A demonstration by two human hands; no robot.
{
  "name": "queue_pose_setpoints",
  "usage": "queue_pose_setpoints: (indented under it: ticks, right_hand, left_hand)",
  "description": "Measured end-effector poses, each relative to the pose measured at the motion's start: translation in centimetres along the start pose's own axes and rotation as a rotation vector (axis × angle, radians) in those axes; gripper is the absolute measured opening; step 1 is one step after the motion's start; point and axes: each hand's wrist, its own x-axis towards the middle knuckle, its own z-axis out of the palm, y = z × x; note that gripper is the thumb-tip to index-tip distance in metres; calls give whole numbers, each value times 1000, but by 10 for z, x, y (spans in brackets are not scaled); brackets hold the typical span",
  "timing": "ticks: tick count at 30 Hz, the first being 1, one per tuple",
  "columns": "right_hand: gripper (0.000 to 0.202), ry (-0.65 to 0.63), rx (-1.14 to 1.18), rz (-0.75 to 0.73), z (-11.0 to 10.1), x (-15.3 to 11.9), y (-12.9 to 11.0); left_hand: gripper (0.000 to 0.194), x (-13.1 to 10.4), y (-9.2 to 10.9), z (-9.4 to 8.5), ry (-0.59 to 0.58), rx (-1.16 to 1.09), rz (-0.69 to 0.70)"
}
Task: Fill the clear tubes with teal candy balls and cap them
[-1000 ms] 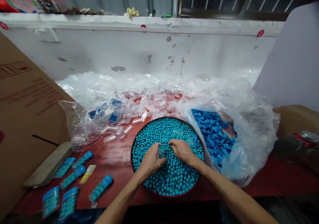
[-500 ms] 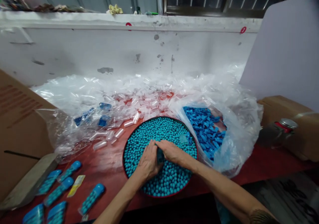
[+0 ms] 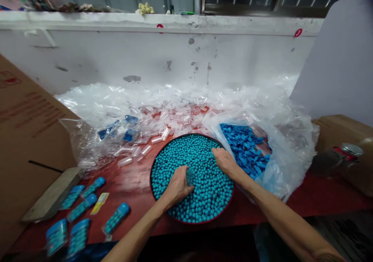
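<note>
A round tub [image 3: 151,176] full of small turquoise balls [image 3: 201,199] stands in the middle, under both hands. My left hand [image 3: 177,186] is closed around a clear plastic tube [image 3: 190,176], held low over the balls. My right hand [image 3: 225,161] is at the tub's right side, with its fingers curled down at the balls; what they hold, if anything, is hidden. Just right of that hand, many blue caps [image 3: 244,149] lie in an open clear plastic bag [image 3: 287,168].
Several filled, blue-capped tubes [image 3: 116,218] and a yellow-white label [image 3: 99,203] lie at the left. Clear empty tubes [image 3: 180,118] are heaped behind the tub. Cardboard boxes [image 3: 29,126] flank the red table [image 3: 136,192]. A lidded jar [image 3: 349,151] stands right.
My hands were together over the tub's middle; my right hand has moved off to the tub's right side. My left hand stays over the balls. The view has shifted slightly left.
</note>
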Motion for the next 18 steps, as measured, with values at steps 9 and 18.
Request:
queue_pose_setpoints:
  ticks: [9, 18]
  right_hand:
    - [28, 155, 548, -201, 15, 13, -47]
    - [40, 197, 723, -209, 38, -10, -76]
  left_hand:
    - [51, -4, 3, 6, 52, 60, 144]
    - [88, 1, 12, -2, -95, 20, 12]
